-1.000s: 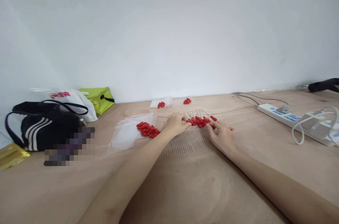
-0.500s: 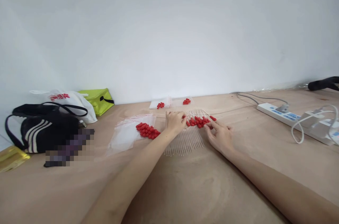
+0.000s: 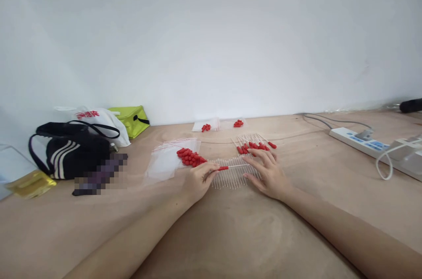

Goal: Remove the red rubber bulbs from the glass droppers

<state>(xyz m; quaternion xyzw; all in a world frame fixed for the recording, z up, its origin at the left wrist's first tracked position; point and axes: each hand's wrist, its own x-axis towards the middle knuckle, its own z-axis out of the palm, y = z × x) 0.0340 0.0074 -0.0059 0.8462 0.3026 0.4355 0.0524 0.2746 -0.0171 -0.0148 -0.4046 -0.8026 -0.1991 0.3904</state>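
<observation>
Head view: left hand (image 3: pixel 200 178), newly drawn back, pinched one red-tipped stick (image 3: pixel 224 168), directed three o'clock above clear rods (image 3: pixel 229 179); right hand (image 3: pixel 272 177), fingers parted, gripped nothing; handling had thus left the red-tipped bundle (image 3: pixel 253 146), one o'clock of the rods.

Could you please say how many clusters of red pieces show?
4: the left cluster beside the left hand, back-left cluster, back-right cluster, and right cluster, perhaps partly hidden by the right hand.
</observation>
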